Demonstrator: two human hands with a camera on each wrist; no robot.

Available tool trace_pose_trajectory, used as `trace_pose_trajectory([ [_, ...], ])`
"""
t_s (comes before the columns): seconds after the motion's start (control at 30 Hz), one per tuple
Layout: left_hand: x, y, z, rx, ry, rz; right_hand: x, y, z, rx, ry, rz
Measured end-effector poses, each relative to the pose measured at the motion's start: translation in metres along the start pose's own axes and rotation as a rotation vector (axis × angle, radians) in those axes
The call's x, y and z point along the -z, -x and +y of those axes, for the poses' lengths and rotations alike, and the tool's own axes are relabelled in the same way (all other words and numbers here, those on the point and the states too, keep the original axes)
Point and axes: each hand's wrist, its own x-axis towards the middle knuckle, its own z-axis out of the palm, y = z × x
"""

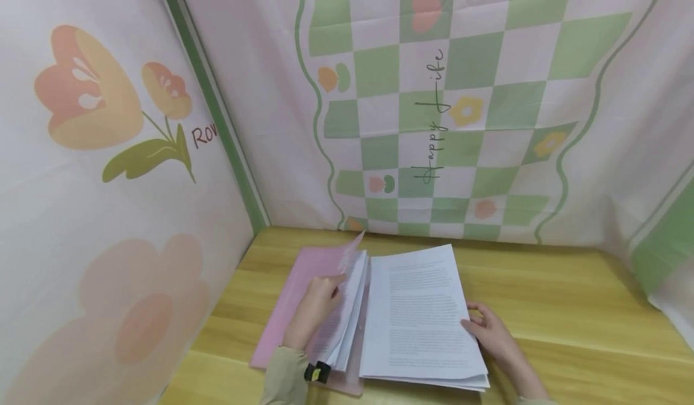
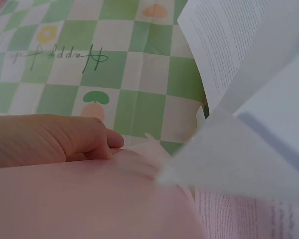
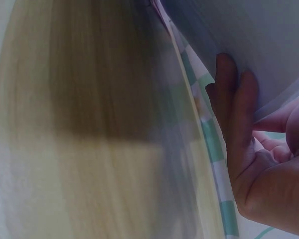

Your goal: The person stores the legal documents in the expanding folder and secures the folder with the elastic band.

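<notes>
A pink folder (image 1: pixel 287 290) lies at the left on the table, with printed sheets (image 1: pixel 355 314) standing partly raised inside it. My left hand (image 1: pixel 317 305) is over the folder, its fingers curled at the edge of the pink cover. In the left wrist view, the left hand (image 2: pixel 74 139) grips that pink cover (image 2: pixel 79 199) beside loose printed pages (image 2: pixel 229 45). To the right lies a stack of printed paper (image 1: pixel 417 320). My right hand (image 1: pixel 493 339) holds its right edge, thumb on top. Fingers (image 3: pixel 244 104) support the stack's underside (image 3: pixel 249 35) in the right wrist view.
The wooden table (image 1: pixel 569 308) extends to the right of the paper. A checkered cloth (image 1: pixel 423 103) hangs behind the table's back edge, and a flowered cloth (image 1: pixel 125 212) hangs along the left. A black strap (image 1: pixel 317 373) is on the left wrist.
</notes>
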Motion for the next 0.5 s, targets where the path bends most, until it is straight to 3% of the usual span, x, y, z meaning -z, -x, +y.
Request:
trace_pose_trajectory([
  [0.5,-0.0003,-0.0008,0.0018,0.014,-0.013,-0.007,0.0023,0.0017,-0.002,0.003,-0.004,-0.014],
])
